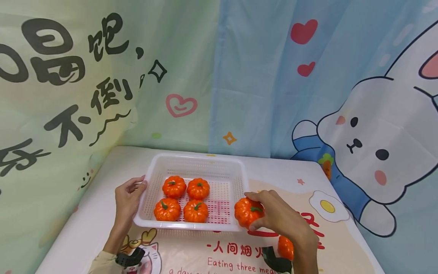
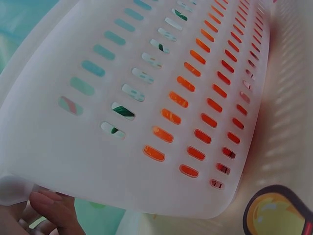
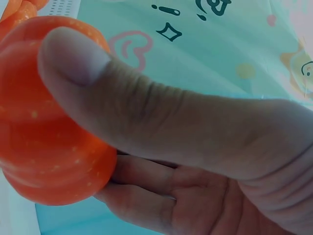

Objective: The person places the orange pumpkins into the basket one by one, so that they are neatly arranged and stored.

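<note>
A white plastic basket [image 1: 224,175] with slotted walls stands on the table, holding several small orange pumpkins [image 1: 174,186] with green stems. My left hand [image 1: 128,198] pinches the basket's left rim, its thumb and fingers at the edge in the left wrist view [image 2: 51,210]. Over the basket's right edge, my right hand [image 1: 278,213] grips another orange pumpkin [image 1: 247,213] between thumb and fingers. That pumpkin [image 3: 54,147] fills the left of the right wrist view, the thumb lying across it. One more pumpkin [image 1: 285,247] sits on the table, partly hidden by my right forearm.
A printed cloth [image 1: 236,262] with red lettering and a fried egg picture [image 1: 327,205] covers the table. Behind the table hangs a curtain [image 1: 246,76] with a cartoon rabbit and hearts. Dark bands circle both wrists.
</note>
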`<state>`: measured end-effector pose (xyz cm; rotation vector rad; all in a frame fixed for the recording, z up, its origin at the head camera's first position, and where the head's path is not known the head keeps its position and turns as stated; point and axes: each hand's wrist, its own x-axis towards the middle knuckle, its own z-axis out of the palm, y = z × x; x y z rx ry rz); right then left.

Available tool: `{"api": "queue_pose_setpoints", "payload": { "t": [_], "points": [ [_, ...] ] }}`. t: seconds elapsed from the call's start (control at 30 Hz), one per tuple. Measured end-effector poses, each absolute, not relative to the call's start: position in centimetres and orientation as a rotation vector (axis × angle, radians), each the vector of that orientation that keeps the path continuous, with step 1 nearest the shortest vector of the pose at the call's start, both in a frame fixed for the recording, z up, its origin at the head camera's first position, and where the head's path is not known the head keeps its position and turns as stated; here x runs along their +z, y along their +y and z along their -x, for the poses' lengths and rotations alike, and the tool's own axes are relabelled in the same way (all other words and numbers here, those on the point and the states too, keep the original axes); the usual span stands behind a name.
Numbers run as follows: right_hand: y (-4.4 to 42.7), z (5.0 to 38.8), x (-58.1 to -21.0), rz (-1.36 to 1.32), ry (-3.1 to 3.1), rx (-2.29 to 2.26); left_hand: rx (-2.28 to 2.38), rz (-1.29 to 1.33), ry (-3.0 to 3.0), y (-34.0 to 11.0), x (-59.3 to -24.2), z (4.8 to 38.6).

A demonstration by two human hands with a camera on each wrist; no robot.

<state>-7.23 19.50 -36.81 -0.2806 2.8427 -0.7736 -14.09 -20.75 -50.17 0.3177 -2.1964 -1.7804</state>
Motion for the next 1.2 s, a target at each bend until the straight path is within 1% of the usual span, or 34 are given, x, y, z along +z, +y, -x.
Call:
{"api": "queue_pose_setpoints", "payload": {
  "t": [1.0,1.2],
  "points": [
    [17.1,9.4,-38.2,0.361,2.799,-0.836,-1.803,-0.315,-2.188,-20.8,-50.4,14.0],
    [16.6,9.6,-38.5,0.344,2.812,-0.834,-1.798,-0.311,-2.190,-20.8,-50.2,14.0]
  ]
}}
